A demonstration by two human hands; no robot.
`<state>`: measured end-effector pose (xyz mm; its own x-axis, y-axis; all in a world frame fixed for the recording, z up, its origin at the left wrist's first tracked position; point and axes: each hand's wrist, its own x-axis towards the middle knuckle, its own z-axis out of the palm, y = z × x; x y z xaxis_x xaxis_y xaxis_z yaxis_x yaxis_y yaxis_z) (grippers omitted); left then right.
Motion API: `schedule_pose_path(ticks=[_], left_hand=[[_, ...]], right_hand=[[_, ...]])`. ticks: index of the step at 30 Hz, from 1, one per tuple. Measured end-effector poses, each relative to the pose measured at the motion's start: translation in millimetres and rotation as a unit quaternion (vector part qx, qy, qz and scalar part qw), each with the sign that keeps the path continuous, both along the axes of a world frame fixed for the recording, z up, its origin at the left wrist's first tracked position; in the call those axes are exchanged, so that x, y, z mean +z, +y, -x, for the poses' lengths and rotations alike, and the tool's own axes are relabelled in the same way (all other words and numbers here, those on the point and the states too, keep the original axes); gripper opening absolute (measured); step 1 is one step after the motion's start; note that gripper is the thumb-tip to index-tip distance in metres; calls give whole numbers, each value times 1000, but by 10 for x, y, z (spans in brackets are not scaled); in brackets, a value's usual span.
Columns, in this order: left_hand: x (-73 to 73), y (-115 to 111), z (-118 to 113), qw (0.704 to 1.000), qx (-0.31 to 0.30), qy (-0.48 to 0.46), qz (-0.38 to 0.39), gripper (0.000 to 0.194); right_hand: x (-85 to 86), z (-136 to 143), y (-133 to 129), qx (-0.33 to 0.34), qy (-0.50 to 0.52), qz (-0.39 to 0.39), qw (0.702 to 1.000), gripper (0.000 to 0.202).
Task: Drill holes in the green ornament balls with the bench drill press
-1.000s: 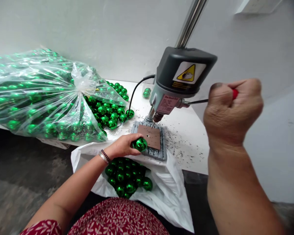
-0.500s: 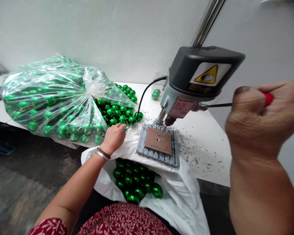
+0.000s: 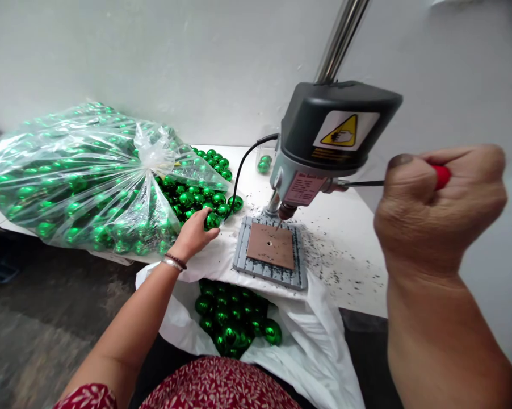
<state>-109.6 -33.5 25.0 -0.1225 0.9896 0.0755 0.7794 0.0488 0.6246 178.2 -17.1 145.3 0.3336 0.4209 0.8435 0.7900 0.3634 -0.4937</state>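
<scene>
My left hand (image 3: pixel 196 230) reaches to the near edge of a pile of shiny green bauble balls (image 3: pixel 198 196). Its thumb and fingers are apart beside one green bauble (image 3: pixel 212 220); I cannot tell whether they touch it. Raised at the right, my right hand (image 3: pixel 437 210) is wrapped round the red knob (image 3: pixel 441 177) of the drill press lever (image 3: pixel 364 183). Between my hands stands the small bench drill press (image 3: pixel 339 125). Its thin bit points down over a brown square plate (image 3: pixel 271 244) with a hole, on the grey slotted base (image 3: pixel 239 255).
A large tied clear plastic bag (image 3: pixel 81 182) full of green baubles lies at the left. A white bag (image 3: pixel 311 335) with more baubles hangs open below the table edge. Dark shavings litter the white table (image 3: pixel 345 227). A clear container (image 3: pixel 263 162) stands behind, near a black cable (image 3: pixel 239 170).
My left hand has opened from a closed shape and is now at a bauble by the pile's edge. My right hand still grips the lever knob. The view has shifted slightly.
</scene>
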Motion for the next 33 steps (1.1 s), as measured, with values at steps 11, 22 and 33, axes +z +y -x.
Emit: schedule_pose_path(ticks=[11,22,33], left_hand=[[-228,-351,-426,712,-64,-676,178,52],[-168,-227,-560,722,-59,-649,232,44],[-113,151,-884,956,-109,-267,53,48]], right_hand=[[-12,10,-11,32,16,0,999,14],[-32,4,-21,52,26,4,998,16],[-19,-5,-44,81,9,-17,997,19]])
